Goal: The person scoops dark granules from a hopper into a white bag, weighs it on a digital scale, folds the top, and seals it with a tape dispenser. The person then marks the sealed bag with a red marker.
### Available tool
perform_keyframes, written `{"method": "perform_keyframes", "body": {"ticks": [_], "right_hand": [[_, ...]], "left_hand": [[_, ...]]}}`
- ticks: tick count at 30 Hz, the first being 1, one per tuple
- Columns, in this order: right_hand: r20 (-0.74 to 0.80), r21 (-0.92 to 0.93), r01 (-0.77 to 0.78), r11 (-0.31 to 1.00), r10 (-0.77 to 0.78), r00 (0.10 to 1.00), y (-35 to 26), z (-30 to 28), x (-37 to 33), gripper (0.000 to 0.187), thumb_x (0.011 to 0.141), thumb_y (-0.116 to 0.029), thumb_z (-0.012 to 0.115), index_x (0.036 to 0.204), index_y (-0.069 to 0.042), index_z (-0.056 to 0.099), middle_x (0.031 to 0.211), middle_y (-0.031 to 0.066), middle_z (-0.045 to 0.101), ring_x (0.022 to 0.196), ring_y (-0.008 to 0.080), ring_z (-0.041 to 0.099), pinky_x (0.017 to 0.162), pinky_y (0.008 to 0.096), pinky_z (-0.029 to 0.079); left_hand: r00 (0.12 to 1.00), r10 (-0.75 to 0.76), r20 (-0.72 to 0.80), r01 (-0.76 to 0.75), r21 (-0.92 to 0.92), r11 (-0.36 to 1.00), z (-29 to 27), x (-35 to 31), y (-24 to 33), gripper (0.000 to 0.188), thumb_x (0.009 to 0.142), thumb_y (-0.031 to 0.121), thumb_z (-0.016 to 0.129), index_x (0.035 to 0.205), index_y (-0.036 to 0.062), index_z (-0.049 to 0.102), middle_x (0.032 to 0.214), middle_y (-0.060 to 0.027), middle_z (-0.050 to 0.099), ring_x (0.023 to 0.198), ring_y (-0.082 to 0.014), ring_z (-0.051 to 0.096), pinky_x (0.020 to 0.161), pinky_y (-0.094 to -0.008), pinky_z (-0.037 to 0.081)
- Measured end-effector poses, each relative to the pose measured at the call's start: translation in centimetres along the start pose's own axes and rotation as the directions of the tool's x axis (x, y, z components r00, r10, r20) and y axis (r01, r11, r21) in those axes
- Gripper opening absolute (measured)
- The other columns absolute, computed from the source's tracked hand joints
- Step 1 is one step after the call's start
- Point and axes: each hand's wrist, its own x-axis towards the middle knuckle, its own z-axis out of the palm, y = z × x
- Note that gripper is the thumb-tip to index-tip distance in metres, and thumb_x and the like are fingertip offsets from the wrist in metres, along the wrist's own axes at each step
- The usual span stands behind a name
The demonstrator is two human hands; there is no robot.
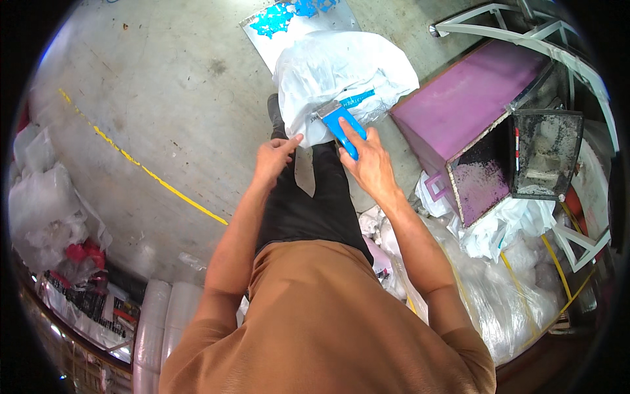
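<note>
A blue-handled scraper (346, 134) with a short, wide metal head is gripped in my right hand (371, 161), the index finger laid along its handle. Its metal head is against the white plastic bag (348, 62), beside a blue printed strip. My left hand (272, 157) is at the bag's near left edge, fingers curled and fingertips close together. Whether a bit of the bag is pinched between them is too small to tell. Behind the bag, a pale flat board (262, 43) with patches of flaking blue lies on the floor.
To the right lies a purple bin (459, 111), its dirty dark lid (548, 154) open, beside a white metal frame (512, 33). Wrapped plastic bundles (512, 308) are at the lower right; clear rolls (151, 322) stand lower left. A yellow line (157, 178) crosses the concrete floor.
</note>
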Motion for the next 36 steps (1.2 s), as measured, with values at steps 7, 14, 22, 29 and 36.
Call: {"method": "perform_keyframes", "body": {"ticks": [7, 14, 22, 29, 36], "right_hand": [[-0.051, 0.005, 0.031, 0.999, -0.031, 0.998, 1.9, 1.6, -0.4, 0.066, 0.09, -0.016, 0.073, 0.152, -0.027, 0.056, 0.104, 0.0208, 0.054, 0.088, 0.0444, 0.064, 0.079, 0.0526, 0.055], [-0.034, -0.029, 0.037, 0.999, -0.038, 0.999, 3.6, 2.2, -1.7, 0.072, 0.088, -0.013, 0.075, 0.154, -0.027, 0.053, 0.104, 0.0181, 0.052, 0.093, 0.0415, 0.063, 0.081, 0.0506, 0.054], [-0.065, -0.012, 0.069, 0.998, -0.069, 0.996, 4.9, 2.5, -2.3, 0.071, 0.086, -0.014, 0.076, 0.152, -0.024, 0.055, 0.105, 0.0183, 0.052, 0.095, 0.0415, 0.062, 0.081, 0.0516, 0.054], [-0.025, 0.014, 0.104, 0.994, -0.104, 0.994, 4.4, 2.0, -2.2, 0.07, 0.085, -0.015, 0.077, 0.151, -0.019, 0.055, 0.107, 0.0209, 0.052, 0.096, 0.0424, 0.061, 0.083, 0.052, 0.055], [-0.062, 0.012, 0.136, 0.991, -0.135, 0.989, 6.0, 1.8, -2.9, 0.071, 0.087, -0.013, 0.075, 0.154, -0.021, 0.053, 0.103, 0.0197, 0.05, 0.092, 0.0419, 0.059, 0.079, 0.051, 0.053]], "left_hand": [[0.976, -0.143, 0.165, 0.213, -0.582, 0.785, 5.6, 2.0, -3.6, 0.083, 0.091, 0.048, 0.08, 0.146, -0.0043, 0.046, 0.132, -0.0222, 0.062, 0.119, -0.0372, 0.064, 0.094, -0.0489, 0.057], [0.99, -0.021, 0.143, 0.099, -0.568, 0.817, 5.9, 4.1, -3.3, 0.049, 0.098, 0.022, 0.074, 0.136, -0.0033, 0.055, 0.123, -0.0144, 0.07, 0.106, -0.0255, 0.072, 0.088, -0.0414, 0.062], [0.747, 0.523, -0.41, -0.401, 0.35, 0.847, 6.1, 1.8, -1.0, 0.062, 0.086, 0.011, 0.076, 0.142, -0.0025, 0.052, 0.138, -0.0216, 0.061, 0.136, -0.038, 0.052, 0.117, -0.0457, 0.041], [0.7, 0.636, 0.324, -0.693, 0.524, 0.495, 3.5, 11.9, 8.9, 0.071, 0.1, 0.048, 0.056, 0.165, 0.03, 0.034, 0.175, -0.0106, 0.022, 0.162, -0.0442, 0.008, 0.125, -0.0678, 0.014], [0.673, 0.702, 0.232, -0.469, 0.868, 0.162, 7.0, 13.6, 8.9, 0.064, 0.108, 0.059, 0.04, 0.167, 0.0398, 0.022, 0.176, -0.0071, 0.019, 0.16, -0.0455, 0.012, 0.12, -0.0791, 0.011]]}}
